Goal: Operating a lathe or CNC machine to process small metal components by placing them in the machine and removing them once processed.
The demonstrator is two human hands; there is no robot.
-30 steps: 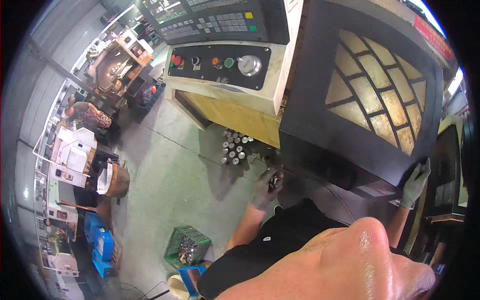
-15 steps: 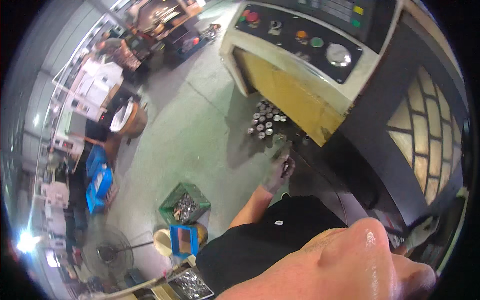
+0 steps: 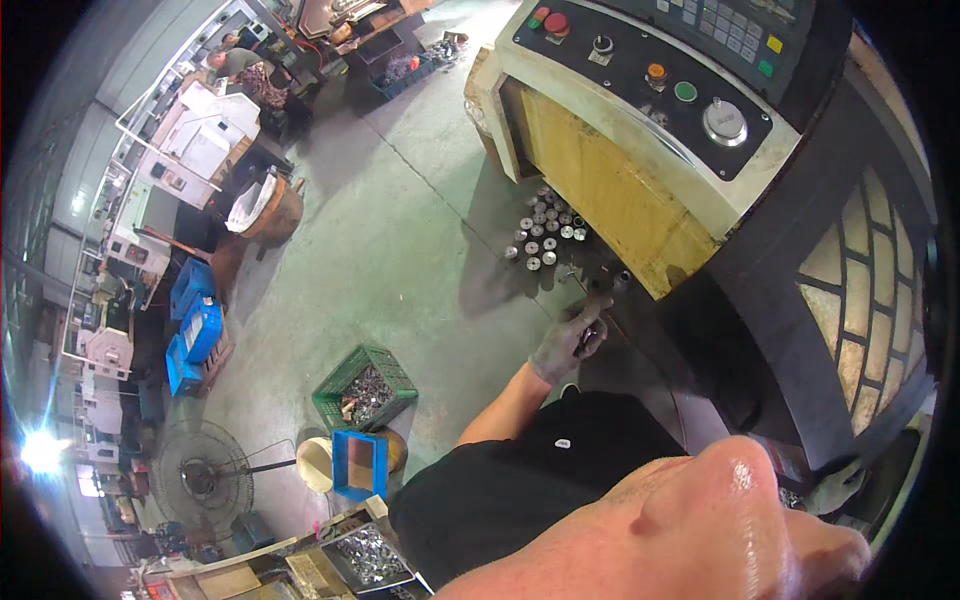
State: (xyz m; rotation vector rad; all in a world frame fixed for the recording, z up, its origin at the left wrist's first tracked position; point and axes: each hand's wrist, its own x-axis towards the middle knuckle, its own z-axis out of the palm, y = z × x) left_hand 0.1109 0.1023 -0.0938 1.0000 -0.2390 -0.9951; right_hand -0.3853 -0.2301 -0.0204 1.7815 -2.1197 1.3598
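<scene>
My left hand (image 3: 568,348), in a grey glove, is in front of my black shirt, near the machine's yellow panel. Its fingers are curled round a small shiny metal part (image 3: 590,336), partly hidden by the glove. Just beyond it, several round silver metal parts (image 3: 540,235) with centre holes stand grouped below the panel. A darker cylindrical piece (image 3: 623,280) sits apart from them. Far to the right, low beside the dark machine door, is my right hand (image 3: 835,488), also gloved. Its fingers are too unclear to read; small shiny metal pieces (image 3: 790,497) lie near it.
The machine's control panel (image 3: 640,85), with buttons and a knob, juts out ahead. On the left stand a green crate (image 3: 365,388) of metal pieces, a blue bin (image 3: 360,465), a fan (image 3: 200,475) and stacked blue crates (image 3: 195,325). Another person (image 3: 255,80) is far off.
The whole view has shifted and become sharper, with the control panel lower and farther right. My left hand keeps its curled grip; the right hand appears slightly lower beside the machine.
</scene>
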